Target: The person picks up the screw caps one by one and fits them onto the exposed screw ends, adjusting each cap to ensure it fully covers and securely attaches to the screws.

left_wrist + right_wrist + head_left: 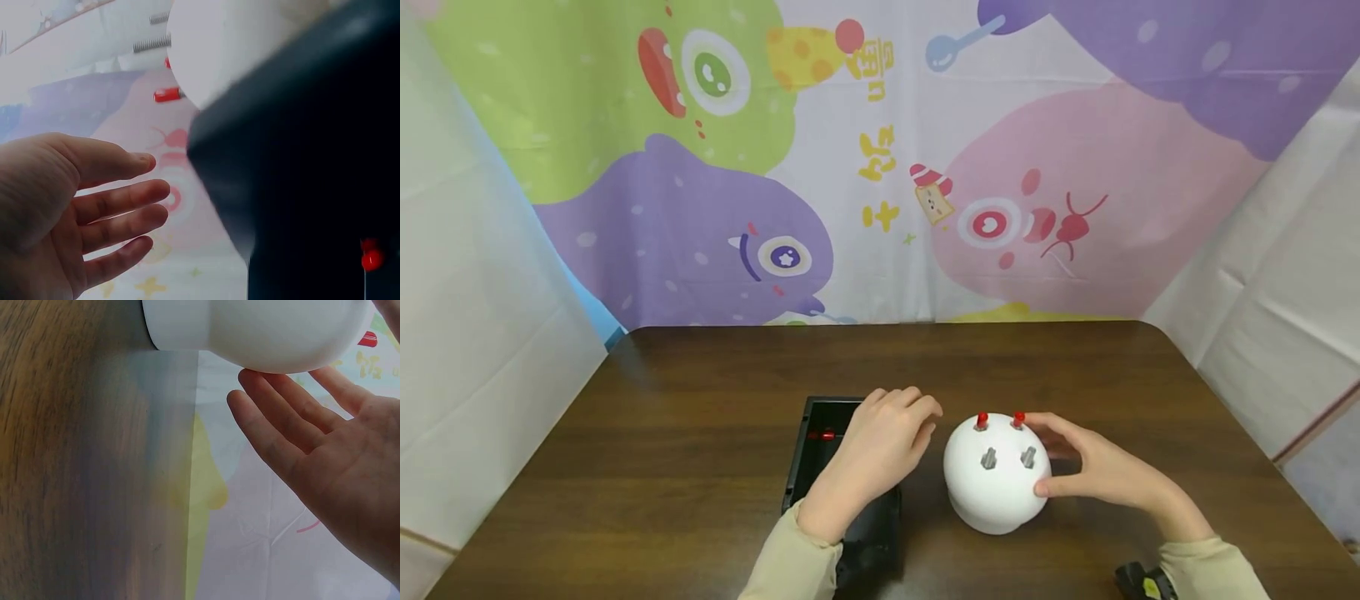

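Note:
A white rounded body (996,492) stands on the table, with two red-capped pegs (982,422) towards the back of its top and two bare grey threaded bolts (988,458) in front of them. Against its right side rests my right hand (1093,467), thumb at the front and fingers behind. In the right wrist view those fingers (275,437) are fairly straight, some tips touching the white surface. Above the black tray (797,467) hovers my left hand (887,429), its fingers loosely bent around nothing. Inside the tray lies a small red piece (827,435); my left forearm hides part of the tray.
The brown wooden table (662,450) reaches back to a cartoon-printed cloth (880,275). White cloth hangs at both sides. A black object (1142,581) shows beside the right sleeve at the bottom edge.

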Tool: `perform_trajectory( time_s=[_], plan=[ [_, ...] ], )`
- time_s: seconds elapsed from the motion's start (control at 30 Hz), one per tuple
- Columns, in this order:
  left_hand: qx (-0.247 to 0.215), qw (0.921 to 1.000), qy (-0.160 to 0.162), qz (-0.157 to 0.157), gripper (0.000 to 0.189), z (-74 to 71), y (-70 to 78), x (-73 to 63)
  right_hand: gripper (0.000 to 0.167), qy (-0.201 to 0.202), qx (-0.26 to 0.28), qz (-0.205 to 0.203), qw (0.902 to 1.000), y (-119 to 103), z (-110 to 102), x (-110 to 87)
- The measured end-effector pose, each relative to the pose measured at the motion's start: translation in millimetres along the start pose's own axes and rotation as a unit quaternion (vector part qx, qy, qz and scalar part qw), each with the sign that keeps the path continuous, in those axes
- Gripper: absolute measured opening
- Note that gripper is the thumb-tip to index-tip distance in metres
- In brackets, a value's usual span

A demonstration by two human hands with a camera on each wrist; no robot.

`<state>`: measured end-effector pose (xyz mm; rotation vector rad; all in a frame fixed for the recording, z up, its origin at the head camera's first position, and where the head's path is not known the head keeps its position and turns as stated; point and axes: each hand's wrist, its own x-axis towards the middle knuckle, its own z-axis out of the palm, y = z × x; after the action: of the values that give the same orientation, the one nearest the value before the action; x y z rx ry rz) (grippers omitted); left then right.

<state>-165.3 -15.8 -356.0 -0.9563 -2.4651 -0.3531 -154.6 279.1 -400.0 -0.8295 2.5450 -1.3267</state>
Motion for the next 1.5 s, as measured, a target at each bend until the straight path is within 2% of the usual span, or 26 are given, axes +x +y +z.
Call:
perform_trajectory(
  time_s=[0.27,0.4,0.53,0.63,0.83,1.03,1.27,1.5],
  plan=[
    [0.002,0.9998,0.017,-0.011,0.011,-5.9,-12.8,-6.8,0.068,0.002,-0.002,-0.006,1.0,-2,1,-0.8],
    [0.022,0.999,0.035,-0.017,0.009,-7.2,-18.0,-8.3,0.067,0.001,0.0,-0.006,1.0,-3,0,-0.3],
    [0.035,0.9974,0.049,-0.038,0.006,-9.8,-23.8,-9.6,0.068,0.002,-0.002,0.002,1.0,-3,0,1.1],
    [0.042,0.996,0.044,-0.065,0.006,-13.3,-27.2,-10.9,0.069,0.002,-0.006,0.007,1.0,-3,0,1.9],
    [0.065,0.9912,0.01,-0.115,0.008,-14.1,-29.6,-14.0,0.069,0.0,-0.013,0.013,0.9998,-3,0,1.6],
    [0.075,0.9895,-0.049,-0.114,0.005,-5.9,-31.3,-15.7,0.068,-0.001,-0.017,0.012,0.9998,-3,0,0.4],
    [0.027,0.9816,-0.135,-0.132,0.005,0.1,-32.9,-16.2,0.069,0.002,-0.011,0.017,0.9998,-3,0,0.1],
    [0.005,0.9769,-0.169,-0.13,0.008,6.3,-34.0,-17.7,0.07,0.005,-0.016,0.024,0.9996,-3,1,0.8]
  ],
)
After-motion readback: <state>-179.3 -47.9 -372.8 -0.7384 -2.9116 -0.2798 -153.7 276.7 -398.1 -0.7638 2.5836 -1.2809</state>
